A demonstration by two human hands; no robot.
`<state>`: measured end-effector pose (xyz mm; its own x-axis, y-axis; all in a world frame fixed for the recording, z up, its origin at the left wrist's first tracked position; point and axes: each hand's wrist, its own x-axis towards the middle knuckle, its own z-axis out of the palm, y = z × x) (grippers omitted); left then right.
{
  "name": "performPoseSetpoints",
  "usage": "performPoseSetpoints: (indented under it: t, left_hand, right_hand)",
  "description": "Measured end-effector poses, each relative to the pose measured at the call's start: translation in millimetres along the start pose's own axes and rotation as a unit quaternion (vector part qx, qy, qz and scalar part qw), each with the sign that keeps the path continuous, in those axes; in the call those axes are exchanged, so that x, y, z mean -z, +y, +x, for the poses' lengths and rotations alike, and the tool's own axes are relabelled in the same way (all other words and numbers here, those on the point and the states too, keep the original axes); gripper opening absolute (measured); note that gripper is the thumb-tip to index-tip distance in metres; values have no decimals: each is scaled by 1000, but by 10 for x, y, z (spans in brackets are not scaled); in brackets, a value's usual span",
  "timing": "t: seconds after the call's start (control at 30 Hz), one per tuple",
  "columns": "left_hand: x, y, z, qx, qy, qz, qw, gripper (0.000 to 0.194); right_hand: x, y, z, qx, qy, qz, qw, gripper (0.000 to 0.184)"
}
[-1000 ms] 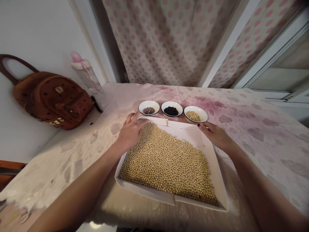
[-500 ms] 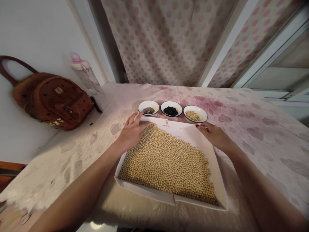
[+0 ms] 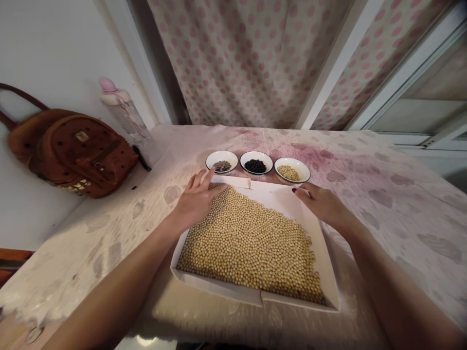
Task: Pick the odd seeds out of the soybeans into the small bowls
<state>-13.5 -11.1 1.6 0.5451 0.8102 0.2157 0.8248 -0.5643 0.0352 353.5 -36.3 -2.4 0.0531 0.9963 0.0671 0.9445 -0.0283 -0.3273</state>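
Observation:
A shallow white cardboard tray (image 3: 330, 272) lies on the table in front of me, its floor mostly covered by a layer of round yellow soybeans (image 3: 251, 243). My left hand (image 3: 195, 201) grips the far left corner, thumb over the inside and fingers over the outer wall. At the far right corner, my right hand (image 3: 321, 201) holds the rim between thumb and fingers; part of its fingers is hidden behind the wall. Beyond the tray stand a bowl of coloured beads (image 3: 222, 154), a bowl of black pieces (image 3: 256, 154) and a bowl of pale beans (image 3: 292, 161).
A patterned cloth covers the table (image 3: 365, 194). On the left stand a brown backpack (image 3: 87, 150) and a clear bottle (image 3: 126, 109) with a pink top, near the wall. A dotted curtain (image 3: 248, 63) hangs behind the table, with a framed glass panel (image 3: 430, 107) at right.
The whole view has shifted slightly, so everything appears a little further left. Both hands keep their places on the tray, and the beans lie as before.

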Motion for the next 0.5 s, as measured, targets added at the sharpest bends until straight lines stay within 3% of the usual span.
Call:
performPoseSetpoints:
  t: [0.07,0.2,0.27,0.4,0.5]
  left_hand:
    - [-1,2,-2,-1,3,-2,1000,63]
    - [-21,-13,-9,2,16,-24,1000,62]
    - [-32,-23,-13,6,17,-34,999,62]
    - [-33,-27,-19,9,13,-34,999,65]
    - [-13,-13,-16,1,10,-22,1000,66]
  right_hand:
    - [48,-37,-24,-2,23,-21,1000,34]
    - [199,-178,-83,-34,132,-46,990,23]
    - [248,-260,-116,-13,147,-17,989,18]
    - [219,-368,-169,120,35,90,988,13]
    - [146,-390,-179,199,-43,102,974,11]
